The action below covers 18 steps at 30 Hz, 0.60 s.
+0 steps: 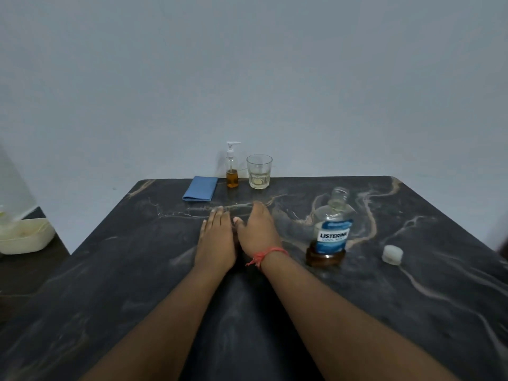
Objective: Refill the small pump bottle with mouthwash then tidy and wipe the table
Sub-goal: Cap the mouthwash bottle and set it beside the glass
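Observation:
A small clear pump bottle [232,168] with a white pump and amber liquid in its lower part stands at the table's far edge. A large mouthwash bottle [331,232] with a blue label stands uncapped at the right, a little amber liquid at its bottom. Its white cap [392,254] lies further right. A folded blue cloth [200,188] lies left of the pump bottle. My left hand [216,240] and my right hand [258,232] rest flat side by side on the table's middle, holding nothing. A red thread circles my right wrist.
A drinking glass [259,171] with a little pale liquid stands right of the pump bottle. The dark marble table [110,298] meets a plain wall behind. A cream plastic tub [26,237] sits on a lower surface at the left.

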{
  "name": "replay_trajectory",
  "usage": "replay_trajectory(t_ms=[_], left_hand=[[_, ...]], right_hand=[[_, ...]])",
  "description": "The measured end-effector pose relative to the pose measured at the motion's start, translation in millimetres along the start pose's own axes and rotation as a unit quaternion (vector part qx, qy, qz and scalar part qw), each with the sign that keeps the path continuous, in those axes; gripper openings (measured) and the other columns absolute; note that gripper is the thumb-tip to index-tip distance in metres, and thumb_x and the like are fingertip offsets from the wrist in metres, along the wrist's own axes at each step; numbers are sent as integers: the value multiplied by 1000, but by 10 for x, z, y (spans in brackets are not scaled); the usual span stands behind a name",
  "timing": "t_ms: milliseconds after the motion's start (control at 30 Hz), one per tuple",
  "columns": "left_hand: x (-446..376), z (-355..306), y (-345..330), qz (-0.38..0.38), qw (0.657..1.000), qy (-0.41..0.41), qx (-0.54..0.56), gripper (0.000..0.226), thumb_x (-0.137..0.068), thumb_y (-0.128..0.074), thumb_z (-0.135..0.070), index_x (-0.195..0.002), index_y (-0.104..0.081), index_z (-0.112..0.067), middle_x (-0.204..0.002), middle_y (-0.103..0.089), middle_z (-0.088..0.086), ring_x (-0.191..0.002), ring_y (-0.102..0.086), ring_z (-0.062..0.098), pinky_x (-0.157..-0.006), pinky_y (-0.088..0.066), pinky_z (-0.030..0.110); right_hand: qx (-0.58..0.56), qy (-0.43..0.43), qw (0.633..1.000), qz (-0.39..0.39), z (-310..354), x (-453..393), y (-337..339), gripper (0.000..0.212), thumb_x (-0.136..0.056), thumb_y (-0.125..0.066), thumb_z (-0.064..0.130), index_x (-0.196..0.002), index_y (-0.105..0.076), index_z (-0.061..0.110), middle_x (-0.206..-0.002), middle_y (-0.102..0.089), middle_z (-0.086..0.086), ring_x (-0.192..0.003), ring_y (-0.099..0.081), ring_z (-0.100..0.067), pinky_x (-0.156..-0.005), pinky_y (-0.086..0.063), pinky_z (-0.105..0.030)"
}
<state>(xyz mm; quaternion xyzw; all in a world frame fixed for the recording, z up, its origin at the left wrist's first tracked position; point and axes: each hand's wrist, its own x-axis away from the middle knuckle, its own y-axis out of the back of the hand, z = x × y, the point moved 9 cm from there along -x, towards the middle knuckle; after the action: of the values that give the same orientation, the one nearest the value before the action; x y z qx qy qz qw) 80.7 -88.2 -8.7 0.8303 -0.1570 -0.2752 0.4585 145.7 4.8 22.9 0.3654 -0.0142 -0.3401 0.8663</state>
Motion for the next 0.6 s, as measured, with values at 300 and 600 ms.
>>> replay_trajectory(t_ms=[300,600], left_hand=[[912,-568,239,16,974,3,228,44,-102,-54,-35,-144,-47,-24,-149,-51,0,-139,-44,18,-101,-33,28],[958,-1471,-13,99,950,-11,297,71,-94,-69,-35,-153,-32,-24,-160,-38,-3,-146,-36,16,-110,-33,29]], right_hand=[[19,94,995,-16,-178,1160,1090,19,-93,-56,35,-106,-60,22,-106,-64,4,-98,-58,-12,-83,-48,-29],[181,54,972,-142,-1153,1235,2214,13,-91,-55,18,-98,-66,16,-101,-66,-4,-105,-54,-26,-89,-47,-38]])
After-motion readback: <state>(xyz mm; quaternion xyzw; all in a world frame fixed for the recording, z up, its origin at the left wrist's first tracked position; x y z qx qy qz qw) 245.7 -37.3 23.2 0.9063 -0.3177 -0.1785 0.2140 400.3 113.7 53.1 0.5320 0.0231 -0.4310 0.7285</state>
